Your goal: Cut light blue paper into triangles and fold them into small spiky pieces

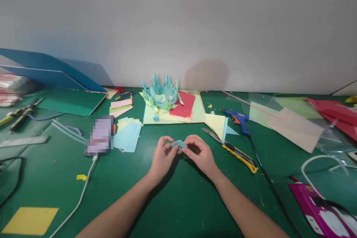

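Between my two hands is a small folded piece of light blue paper [179,144], held above the green table. My left hand [165,156] pinches its left end with thumb and fingers. On the other side, my right hand [201,156] grips the right end, thumb in front. Beyond them stands a ring of folded blue and green paper points [161,95], resting on pale paper sheets beside a red sheet [184,105]. A stack of light blue paper slips [128,137] lies left of my left hand.
Right of my hands lie a yellow utility knife [241,158] with its blade out, folded yellow paper [216,124] and a blue glue gun [242,121] with a black cord. A phone [99,135] on a white cable sits left. Magenta power strip [318,208] at lower right; white partition [156,29] behind.
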Available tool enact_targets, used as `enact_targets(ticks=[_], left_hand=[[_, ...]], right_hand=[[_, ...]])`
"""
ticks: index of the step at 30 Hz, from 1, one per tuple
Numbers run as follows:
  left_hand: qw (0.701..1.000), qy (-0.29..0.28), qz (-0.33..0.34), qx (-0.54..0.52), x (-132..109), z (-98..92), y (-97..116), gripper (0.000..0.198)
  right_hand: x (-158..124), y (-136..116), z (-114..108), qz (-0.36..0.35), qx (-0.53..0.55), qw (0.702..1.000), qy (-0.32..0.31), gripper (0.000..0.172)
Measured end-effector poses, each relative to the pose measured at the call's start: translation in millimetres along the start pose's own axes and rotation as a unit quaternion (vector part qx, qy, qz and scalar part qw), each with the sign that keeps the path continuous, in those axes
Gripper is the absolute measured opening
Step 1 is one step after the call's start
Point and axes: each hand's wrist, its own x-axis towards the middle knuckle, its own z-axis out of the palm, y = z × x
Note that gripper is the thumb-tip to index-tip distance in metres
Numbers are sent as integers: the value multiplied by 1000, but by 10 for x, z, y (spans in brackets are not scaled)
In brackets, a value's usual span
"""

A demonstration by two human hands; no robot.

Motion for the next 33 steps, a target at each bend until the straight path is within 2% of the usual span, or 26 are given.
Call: enact_targets(ticks=[3,7,11,26,33], left_hand=[[999,1,39,-15,14,-17,5,37],[996,15,83,26,47,-57,-26,28],[992,12,120,46,68,-77,-56,22],[987,14,132,88,81,-100,-81,20],[976,10,167,138,77,-105,-97,12]], right_hand=[[-20,14,7,17,36,999,-6,19],[-51,31,11,62,66,996,-23,19],[-60,33,7,73,85,993,-36,19],[-67,34,-5,129,150,977,-77,22],[-57,24,14,120,170,975,-80,26]])
